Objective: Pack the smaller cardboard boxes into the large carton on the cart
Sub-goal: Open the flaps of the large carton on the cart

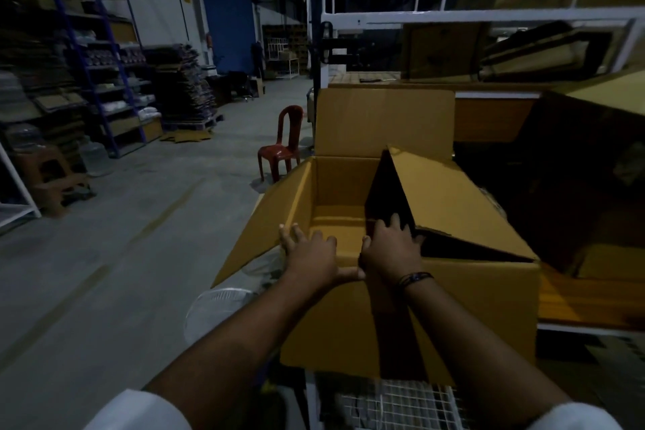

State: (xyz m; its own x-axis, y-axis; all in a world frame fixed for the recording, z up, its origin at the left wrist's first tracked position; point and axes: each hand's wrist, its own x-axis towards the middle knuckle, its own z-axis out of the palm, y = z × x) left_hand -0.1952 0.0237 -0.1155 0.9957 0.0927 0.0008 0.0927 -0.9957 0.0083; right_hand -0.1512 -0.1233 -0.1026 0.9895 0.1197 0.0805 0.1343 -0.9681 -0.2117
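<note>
You're seating a tilted smaller box (450, 206), perhaps a flap, at 3 o'clock in the large carton (349, 318); your spread right hand (391, 248) presses it, spread left hand (310, 255) rests on the rim. Next: push it level.

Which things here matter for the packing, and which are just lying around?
For the job:
carton, open
small box, tilted inside it
cart under the carton
left hand at the carton's near rim
right hand on the small box

Lying about:
red chair
shelves
cardboard stacks
</note>
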